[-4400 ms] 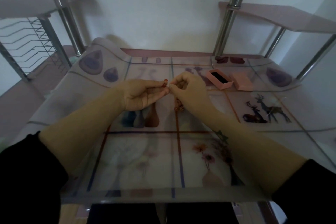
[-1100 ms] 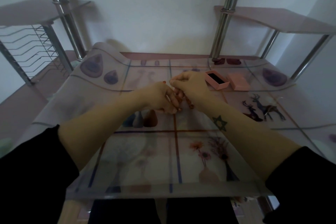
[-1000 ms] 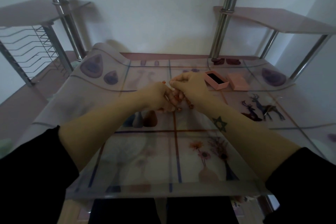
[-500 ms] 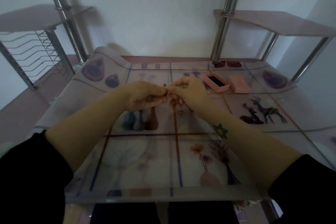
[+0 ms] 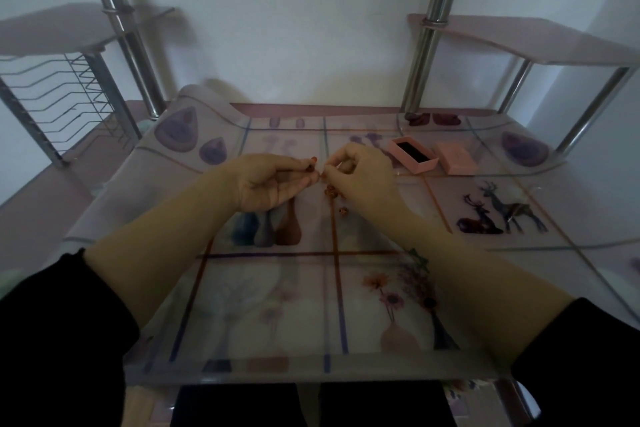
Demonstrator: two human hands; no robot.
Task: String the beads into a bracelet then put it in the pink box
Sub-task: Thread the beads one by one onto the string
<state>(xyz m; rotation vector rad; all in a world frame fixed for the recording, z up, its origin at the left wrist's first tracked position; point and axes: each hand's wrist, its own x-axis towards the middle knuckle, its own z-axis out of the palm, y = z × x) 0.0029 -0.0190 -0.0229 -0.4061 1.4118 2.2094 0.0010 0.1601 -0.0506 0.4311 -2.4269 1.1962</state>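
Observation:
Above the middle of the table, my left hand (image 5: 268,180) pinches a small reddish bead (image 5: 312,163) at its fingertips. My right hand (image 5: 360,180) is curled and pinches the end of the bead string right beside it. A short strand of reddish-brown beads (image 5: 330,191) hangs below my right hand, and one bead (image 5: 343,211) dangles lower. The thread itself is too thin to make out. The open pink box (image 5: 412,153) with a dark lining stands on the table to the right of my right hand, and its pink lid (image 5: 455,158) lies beside it.
The table (image 5: 263,305) has a glass top over a patterned cloth with vases, flowers and deer. Chrome poles (image 5: 427,38) carry pink side shelves left and right. A wire rack (image 5: 65,97) stands at the far left. Two dark red shapes (image 5: 433,118) lie at the back right.
My hands have turned from a close overlapping hold to fingertip against fingertip. My left hand now shows its palm. The bead strand hangs under my right hand.

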